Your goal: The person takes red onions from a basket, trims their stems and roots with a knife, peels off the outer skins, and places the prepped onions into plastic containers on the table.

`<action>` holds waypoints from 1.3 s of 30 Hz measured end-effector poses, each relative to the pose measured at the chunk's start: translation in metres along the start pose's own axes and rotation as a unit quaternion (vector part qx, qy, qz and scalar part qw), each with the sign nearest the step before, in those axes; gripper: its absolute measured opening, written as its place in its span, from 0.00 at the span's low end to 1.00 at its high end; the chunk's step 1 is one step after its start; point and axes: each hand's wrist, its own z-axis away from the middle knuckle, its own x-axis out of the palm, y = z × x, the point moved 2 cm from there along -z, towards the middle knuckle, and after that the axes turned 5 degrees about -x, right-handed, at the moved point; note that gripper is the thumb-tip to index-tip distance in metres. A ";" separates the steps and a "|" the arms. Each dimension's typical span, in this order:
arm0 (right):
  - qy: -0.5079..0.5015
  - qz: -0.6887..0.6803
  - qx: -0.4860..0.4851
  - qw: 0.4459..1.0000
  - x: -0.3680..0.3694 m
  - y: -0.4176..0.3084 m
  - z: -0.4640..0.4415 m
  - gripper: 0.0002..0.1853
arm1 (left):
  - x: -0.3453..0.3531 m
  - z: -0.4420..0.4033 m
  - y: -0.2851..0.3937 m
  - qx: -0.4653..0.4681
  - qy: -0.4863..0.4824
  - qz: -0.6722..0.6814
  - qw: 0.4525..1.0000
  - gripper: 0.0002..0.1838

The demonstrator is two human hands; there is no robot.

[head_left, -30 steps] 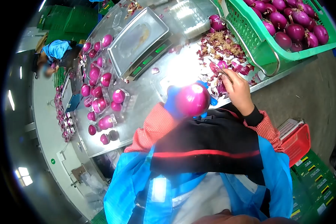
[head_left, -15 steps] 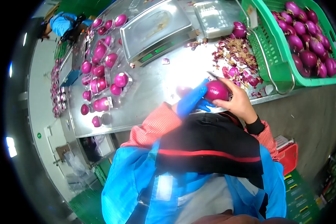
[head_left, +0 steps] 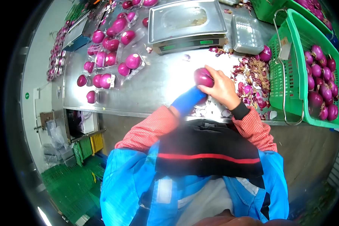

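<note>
My right hand (head_left: 223,88), bare with a black cuff at the wrist, grips a large peeled red onion (head_left: 203,77) over the steel table (head_left: 150,86). Just below and left of that onion is my left hand (head_left: 188,101) in a blue glove. Blur smears its fingers, so I cannot tell whether they touch the onion or hold anything. Something purple, perhaps another onion, shows partly behind the glove. Dry onion skins and trimmings (head_left: 254,75) lie to the right of my hands.
A scale (head_left: 186,26) stands at the back, beside a clear plastic tray stack (head_left: 246,34). Packed red onions (head_left: 111,44) cover the table's left side. At the right, a green crate (head_left: 290,71) with a wire handle holds several onions.
My view has turned and shifted, so the crate and scale appear at different places. My right hand has carried the onion up and away from my body. A dark blade seen earlier no longer shows.
</note>
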 end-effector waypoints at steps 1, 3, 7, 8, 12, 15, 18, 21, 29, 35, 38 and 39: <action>-0.023 0.012 -0.016 1.000 0.010 -0.001 -0.007 0.37 | 0.006 -0.001 -0.001 0.076 -0.016 -0.067 0.995 0.18; -0.023 0.058 -0.076 0.995 0.026 -0.003 -0.014 0.33 | 0.013 0.002 -0.017 0.188 -0.008 -0.111 0.976 0.19; -0.111 0.067 -0.039 0.991 0.011 0.010 -0.005 0.27 | -0.010 0.038 -0.031 0.125 0.105 -0.110 0.980 0.23; -0.082 0.067 -0.011 0.994 0.007 0.018 0.000 0.26 | -0.021 0.055 -0.027 0.112 0.173 -0.219 0.954 0.23; 0.027 0.071 0.068 0.995 0.010 0.060 0.017 0.22 | -0.019 0.056 -0.057 0.024 0.223 -0.155 0.962 0.25; 0.013 0.101 0.077 0.992 0.030 0.070 0.008 0.22 | 0.005 0.034 -0.086 -0.049 0.235 0.063 0.969 0.24; -0.056 -0.075 0.172 0.981 0.040 0.070 -0.009 0.23 | 0.010 0.030 -0.092 -0.053 0.243 0.014 0.968 0.21; 0.018 -0.117 0.143 0.983 0.072 0.108 -0.007 0.13 | -0.002 0.032 -0.092 -0.010 0.315 -0.120 0.941 0.15; 0.036 -0.319 0.232 0.918 0.085 0.077 0.015 0.10 | -0.041 0.002 -0.122 0.027 0.306 0.002 0.952 0.19; 0.038 -0.371 0.198 0.906 0.043 0.001 -0.036 0.13 | -0.107 -0.009 -0.132 0.130 0.258 0.026 0.957 0.13; 0.011 -0.404 0.154 0.902 0.024 -0.058 -0.070 0.16 | -0.177 0.034 -0.061 0.191 0.306 0.152 0.920 0.13; 0.017 -0.406 0.145 0.902 0.025 -0.069 -0.078 0.15 | -0.202 0.043 -0.041 0.191 0.328 0.137 0.915 0.13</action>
